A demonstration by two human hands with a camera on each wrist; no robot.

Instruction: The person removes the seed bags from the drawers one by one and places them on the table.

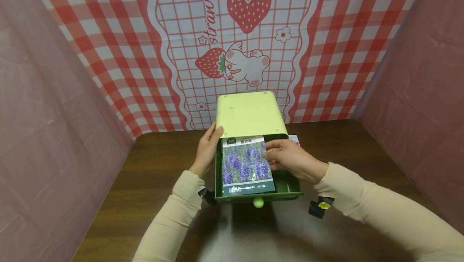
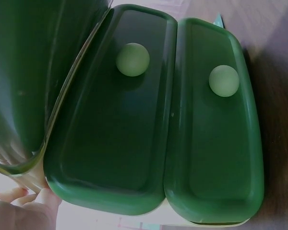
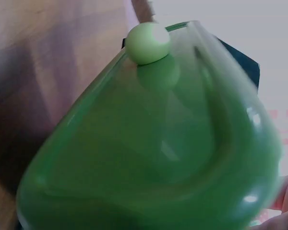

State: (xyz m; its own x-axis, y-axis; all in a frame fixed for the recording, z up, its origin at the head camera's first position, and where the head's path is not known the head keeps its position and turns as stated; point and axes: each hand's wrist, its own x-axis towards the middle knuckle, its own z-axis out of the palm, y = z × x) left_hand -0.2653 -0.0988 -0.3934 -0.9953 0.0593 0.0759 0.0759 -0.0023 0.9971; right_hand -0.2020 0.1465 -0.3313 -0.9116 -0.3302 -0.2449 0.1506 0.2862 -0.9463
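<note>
A pale yellow-green drawer cabinet stands on the table with its dark green top drawer pulled out. In the drawer lies a seed packet printed with purple flowers, its far end close to the cabinet's front edge. My left hand rests against the cabinet's left side near the front corner, fingers fairly straight. At the packet's right edge, my right hand pinches it between thumb and fingers. Two lower drawer fronts with round light green knobs show in the left wrist view, both pushed in.
A white and red printed item sits partly hidden behind the right hand, beside the cabinet. The brown wooden table reaches back to a red-checked strawberry cloth. Pink curtains hang on both sides.
</note>
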